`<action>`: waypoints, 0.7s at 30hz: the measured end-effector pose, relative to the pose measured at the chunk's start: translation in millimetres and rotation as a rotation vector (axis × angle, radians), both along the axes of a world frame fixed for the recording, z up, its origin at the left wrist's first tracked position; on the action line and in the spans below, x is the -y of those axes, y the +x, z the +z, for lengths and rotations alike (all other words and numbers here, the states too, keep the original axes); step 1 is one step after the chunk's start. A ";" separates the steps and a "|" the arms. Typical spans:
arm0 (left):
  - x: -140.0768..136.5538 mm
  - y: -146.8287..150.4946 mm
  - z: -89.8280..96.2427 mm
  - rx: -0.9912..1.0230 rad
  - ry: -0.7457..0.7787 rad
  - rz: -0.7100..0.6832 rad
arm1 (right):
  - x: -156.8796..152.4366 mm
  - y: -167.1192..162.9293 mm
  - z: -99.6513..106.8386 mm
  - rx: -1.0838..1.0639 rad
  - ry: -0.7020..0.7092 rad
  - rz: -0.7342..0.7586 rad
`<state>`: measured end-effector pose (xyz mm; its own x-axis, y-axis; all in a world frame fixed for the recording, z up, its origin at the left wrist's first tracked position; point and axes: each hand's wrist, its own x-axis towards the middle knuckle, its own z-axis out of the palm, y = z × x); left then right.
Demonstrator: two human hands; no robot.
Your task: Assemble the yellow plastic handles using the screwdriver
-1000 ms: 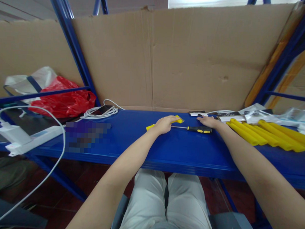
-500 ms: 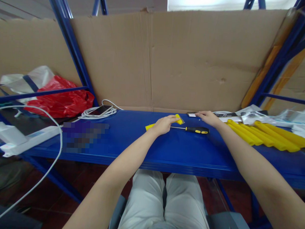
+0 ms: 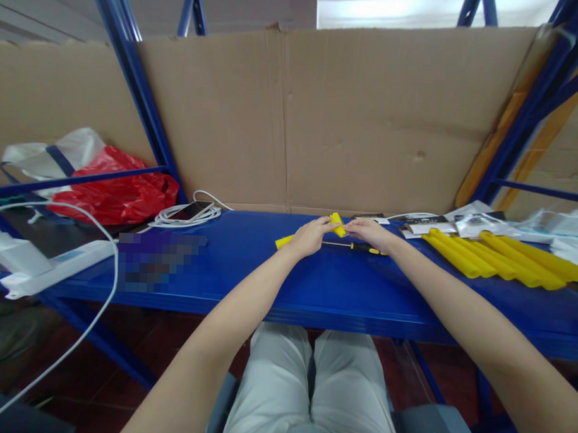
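Observation:
My left hand (image 3: 311, 238) is closed around a yellow tube (image 3: 337, 224), whose two ends show on either side of the fingers. My right hand (image 3: 370, 233) meets the tube's far right end, fingers pinched together; whatever lies between them is too small to make out. Beneath the right hand, a screwdriver (image 3: 359, 247) with a black and yellow handle rests on the blue table (image 3: 249, 265), its handle partly covered. Just behind that hand lies a small black and white packet (image 3: 377, 218).
Several yellow tubes (image 3: 500, 258) lie at the right, with plastic-wrapped packets (image 3: 478, 224) behind them. Coiled white cable (image 3: 185, 216), a red bag (image 3: 124, 185) and a white power strip (image 3: 79, 263) occupy the left. A cardboard wall (image 3: 368, 118) closes the back.
My right hand has moved left from the small packet at the back to the end of the yellow tube, now covering part of the screwdriver handle. My left hand has stayed in place.

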<state>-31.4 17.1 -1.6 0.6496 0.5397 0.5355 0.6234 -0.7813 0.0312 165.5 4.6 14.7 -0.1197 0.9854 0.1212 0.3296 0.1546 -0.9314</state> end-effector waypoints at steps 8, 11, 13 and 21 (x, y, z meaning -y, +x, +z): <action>1.8 0.1 2.4 0.001 -0.042 -0.001 | 4.3 18.3 21.8 -0.234 0.013 -0.145; -0.6 -2.1 1.1 -0.004 -0.049 -0.012 | 2.7 46.8 28.3 -0.171 0.048 -0.269; -1.5 -2.5 0.5 -0.001 -0.047 -0.022 | 1.9 69.2 28.6 0.007 0.027 -0.373; -3.8 -3.0 -1.2 0.001 -0.051 -0.048 | -2.0 126.6 5.5 0.457 -0.256 -0.511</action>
